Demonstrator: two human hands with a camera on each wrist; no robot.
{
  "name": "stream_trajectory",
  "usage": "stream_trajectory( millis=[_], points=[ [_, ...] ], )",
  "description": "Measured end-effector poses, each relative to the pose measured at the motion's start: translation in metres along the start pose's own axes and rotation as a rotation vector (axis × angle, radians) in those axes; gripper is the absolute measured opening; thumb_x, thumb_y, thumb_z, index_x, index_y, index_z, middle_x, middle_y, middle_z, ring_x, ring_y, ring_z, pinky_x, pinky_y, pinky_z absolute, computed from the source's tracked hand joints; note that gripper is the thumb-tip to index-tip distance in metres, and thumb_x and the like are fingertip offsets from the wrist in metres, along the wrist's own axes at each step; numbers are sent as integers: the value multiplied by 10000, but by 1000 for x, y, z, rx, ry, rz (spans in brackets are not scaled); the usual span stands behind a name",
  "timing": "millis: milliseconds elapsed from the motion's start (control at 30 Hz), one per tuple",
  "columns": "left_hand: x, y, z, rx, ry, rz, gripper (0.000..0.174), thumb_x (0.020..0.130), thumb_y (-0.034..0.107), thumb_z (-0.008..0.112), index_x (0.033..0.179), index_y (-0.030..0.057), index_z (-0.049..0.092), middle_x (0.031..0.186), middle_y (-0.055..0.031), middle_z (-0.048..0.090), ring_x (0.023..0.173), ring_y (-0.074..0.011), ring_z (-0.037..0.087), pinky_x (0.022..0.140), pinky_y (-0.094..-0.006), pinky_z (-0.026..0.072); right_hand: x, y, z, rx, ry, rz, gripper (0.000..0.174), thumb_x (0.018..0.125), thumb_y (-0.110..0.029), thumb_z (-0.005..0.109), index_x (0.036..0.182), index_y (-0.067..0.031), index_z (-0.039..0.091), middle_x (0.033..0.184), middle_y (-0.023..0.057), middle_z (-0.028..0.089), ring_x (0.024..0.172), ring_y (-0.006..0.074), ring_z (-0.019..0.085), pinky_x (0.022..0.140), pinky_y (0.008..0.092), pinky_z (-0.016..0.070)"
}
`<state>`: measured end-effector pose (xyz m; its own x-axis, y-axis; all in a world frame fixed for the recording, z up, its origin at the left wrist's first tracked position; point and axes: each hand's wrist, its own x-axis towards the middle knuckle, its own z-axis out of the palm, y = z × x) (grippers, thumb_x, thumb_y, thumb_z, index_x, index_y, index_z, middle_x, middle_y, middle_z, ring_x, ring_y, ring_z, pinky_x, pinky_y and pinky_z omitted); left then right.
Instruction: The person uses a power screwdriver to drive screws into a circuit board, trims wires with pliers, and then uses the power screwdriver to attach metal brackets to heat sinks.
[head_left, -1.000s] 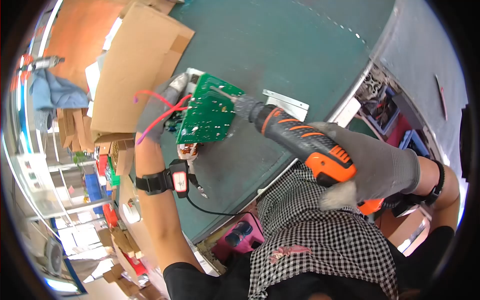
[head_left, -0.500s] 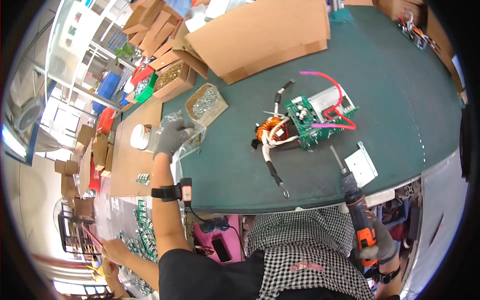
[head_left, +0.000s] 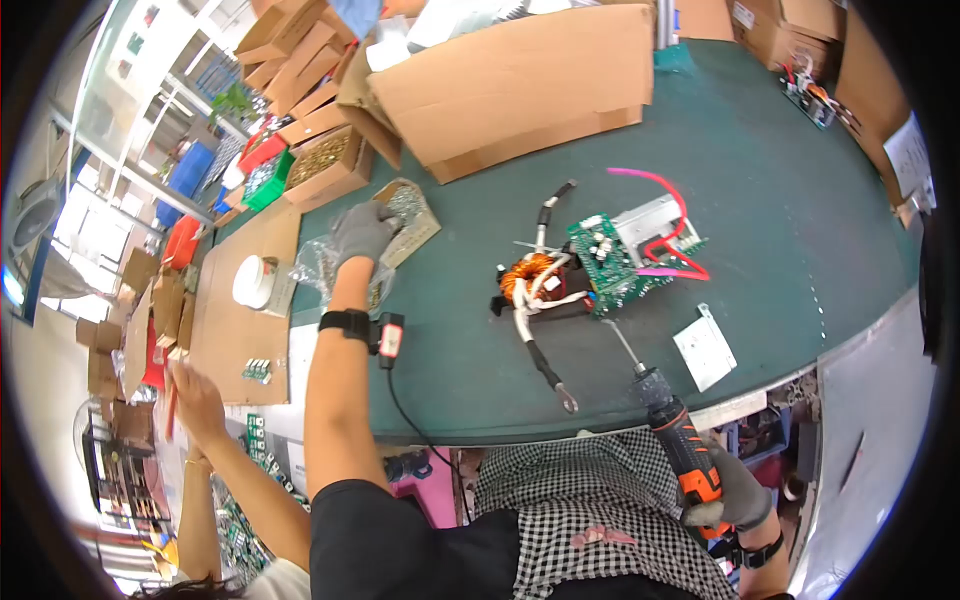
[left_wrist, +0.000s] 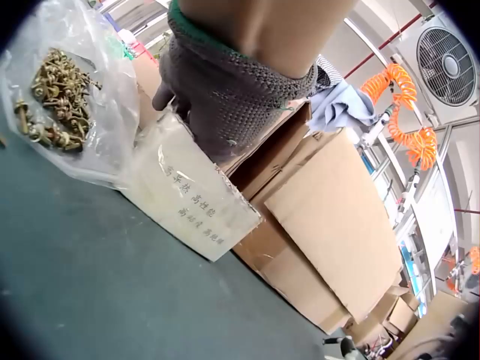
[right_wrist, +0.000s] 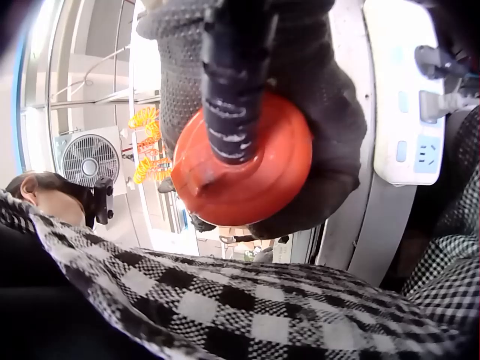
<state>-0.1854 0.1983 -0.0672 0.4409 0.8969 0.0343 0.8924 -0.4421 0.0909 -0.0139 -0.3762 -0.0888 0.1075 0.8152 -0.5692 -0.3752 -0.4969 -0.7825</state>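
My gloved left hand (head_left: 365, 232) reaches into a small cardboard box (head_left: 416, 240) of silvery screws (head_left: 404, 203). In the left wrist view its fingers drop behind the box wall (left_wrist: 191, 199), so the fingertips are hidden. A clear plastic bag of brass-coloured screws (left_wrist: 64, 97) lies beside that box. Low at the right, my gloved right hand (head_left: 742, 490) grips an orange and black electric screwdriver (head_left: 680, 440). Its long bit points at a green circuit board (head_left: 605, 255) with red wires and a metal heatsink. A copper coil (head_left: 530, 280) with white leads sits left of the board.
A white metal plate (head_left: 705, 350) lies near the table's front edge. Along the back stands a large cardboard box (head_left: 520, 90). A white tub (head_left: 255, 282) is at the left, near another person's hand (head_left: 198, 405). A power strip (right_wrist: 405, 90) runs beside my right hand.
My left hand let go of the circuit board, which now lies on the table, and moved left, over the bag and into the screw box. The screwdriver has drawn back from the board toward my body.
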Motion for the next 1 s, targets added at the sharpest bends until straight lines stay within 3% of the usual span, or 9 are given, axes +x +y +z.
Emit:
stream_trajectory(
  millis=[133,233,267,367,467,700,800,900,1000],
  points=[
    [-5,-4,2,101,134,67,229,804,339,671,973,208,753,1074,-48,693,1111,-301,545,999,-392,357,-8,-7,1,-166,20,-93,1131,534,-210,927,1436,57,301,1253,136,510,1089,200,516,961,347,440],
    [-8,-11,9,79,187,63,224,820,340,654,963,199,753,1065,-48,691,1090,-300,547,1008,-390,341,-9,-4,0,-81,24,-91,1140,544,-261,936,1432,63,299,1269,145,507,1106,209,516,975,354,434],
    [-9,-11,10,59,209,56,222,826,338,648,961,197,753,1069,-48,690,1091,-301,547,1010,-393,339,-11,-12,2,-61,17,-3,1144,551,-277,936,1430,70,290,1291,151,492,1139,219,503,995,364,419],
    [-11,-6,9,69,305,83,219,831,337,637,954,198,753,1066,-48,691,1084,-300,555,1004,-396,352,0,2,-6,-377,-37,-364,1146,563,-274,929,1435,76,274,1287,154,489,1137,226,503,994,356,419],
    [-10,-5,9,77,288,72,220,831,328,628,952,190,750,1057,-54,694,1072,-300,569,988,-393,380,-6,-3,-2,-269,-53,-200,1152,574,-270,922,1445,82,255,1269,156,499,1110,226,516,980,341,429],
    [-19,-1,-2,-29,184,-12,230,828,298,615,962,153,734,1027,-105,699,1111,-299,572,1010,-404,388,-14,-11,8,-238,-49,-259,1159,597,-282,916,1459,80,232,1230,148,527,1065,190,536,932,315,460],
    [-20,-1,3,47,274,-13,243,823,288,634,1012,164,722,1048,-124,693,1118,-321,570,998,-425,400,-17,-12,9,-208,-47,-230,1153,603,-288,913,1461,76,233,1205,141,542,1029,182,547,910,312,471],
    [-21,-2,1,199,224,-39,301,837,280,653,1097,134,690,1054,-122,691,1036,-280,616,932,-385,449,-16,-12,9,-265,-34,-259,1148,606,-299,912,1459,71,239,1192,139,548,1006,182,551,905,315,473],
    [-28,0,-12,-582,49,80,295,864,228,667,1117,79,658,1046,-98,675,942,-203,623,862,-323,472,-18,-24,13,-250,-49,-236,1130,611,-314,909,1454,61,256,1191,144,551,1007,191,557,907,318,473]
  ],
)
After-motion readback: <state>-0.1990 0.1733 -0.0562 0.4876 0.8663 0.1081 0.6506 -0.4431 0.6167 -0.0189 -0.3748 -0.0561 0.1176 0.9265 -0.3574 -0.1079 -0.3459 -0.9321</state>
